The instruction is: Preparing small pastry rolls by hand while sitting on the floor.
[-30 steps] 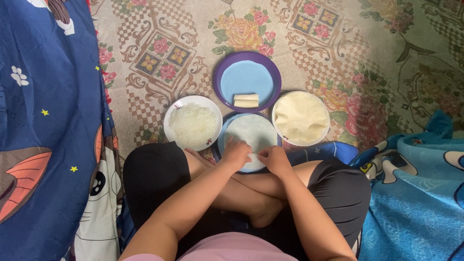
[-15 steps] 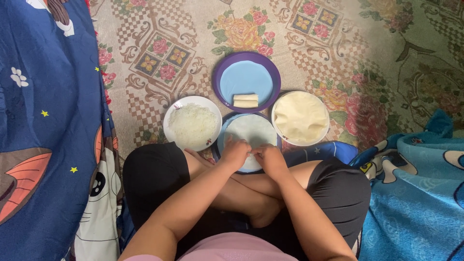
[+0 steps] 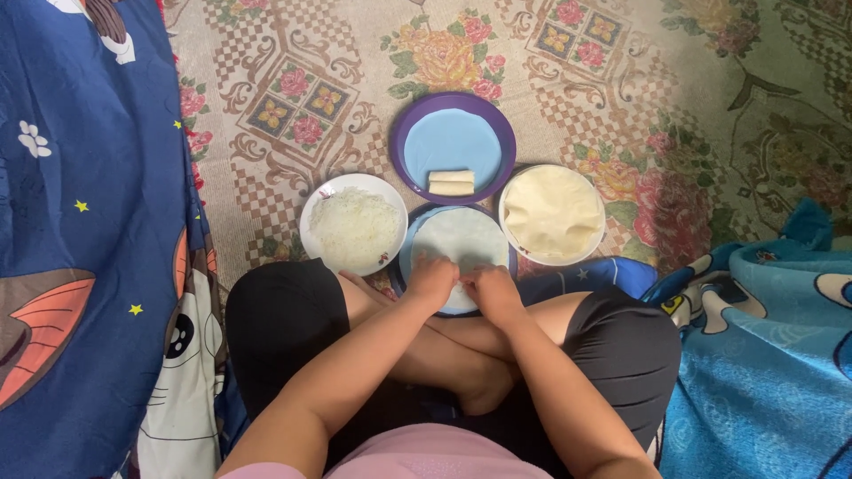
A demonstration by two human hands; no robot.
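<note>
I sit cross-legged on a patterned mat. My left hand (image 3: 432,280) and my right hand (image 3: 491,290) rest side by side on the near edge of a thin pale wrapper sheet (image 3: 461,238) spread over a blue plate (image 3: 407,263) in front of my legs. The fingers of both hands are curled onto the sheet's near edge, pinching it. To the left stands a white plate of shredded white filling (image 3: 354,223). On the right a white plate holds a stack of pale wrappers (image 3: 551,212). Beyond is a purple plate (image 3: 401,135) with two finished rolls (image 3: 451,182).
A floral mat (image 3: 293,89) covers the floor. A blue cartoon-print blanket (image 3: 80,222) lies along the left side, and another blue printed blanket (image 3: 772,346) is bunched at the right near my knee.
Both hands have shifted slightly toward me along the sheet's near edge; the plates have not moved.
</note>
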